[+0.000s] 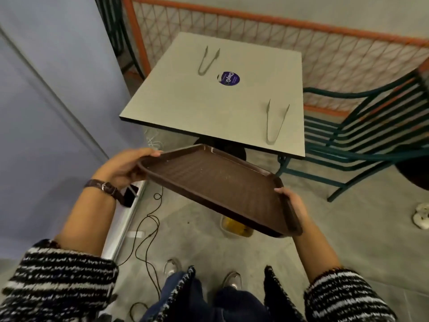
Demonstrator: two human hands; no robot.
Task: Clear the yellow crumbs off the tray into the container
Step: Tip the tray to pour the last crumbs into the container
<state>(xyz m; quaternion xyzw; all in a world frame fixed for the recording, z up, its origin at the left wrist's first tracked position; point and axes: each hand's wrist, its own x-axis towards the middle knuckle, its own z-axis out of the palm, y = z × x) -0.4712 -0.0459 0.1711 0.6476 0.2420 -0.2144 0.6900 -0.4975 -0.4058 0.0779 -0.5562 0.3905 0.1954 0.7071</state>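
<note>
A brown ribbed plastic tray (216, 182) hangs in the air in front of the table, tilted down toward its near right corner. My left hand (123, 168) grips its far left edge. My right hand (293, 205) grips its near right edge. Only a few pale specks show on the tray's surface. On the floor under the tray's low corner stands a clear container (234, 227) holding yellow crumbs; the tray hides part of it.
A square grey table (185, 96) carries two metal tongs (207, 60) (275, 122) and a purple round lid (228, 78). A green metal chair (362, 135) stands right. Black cables (148, 219) run across the floor by my feet. An orange mesh fence (301, 43) lies behind.
</note>
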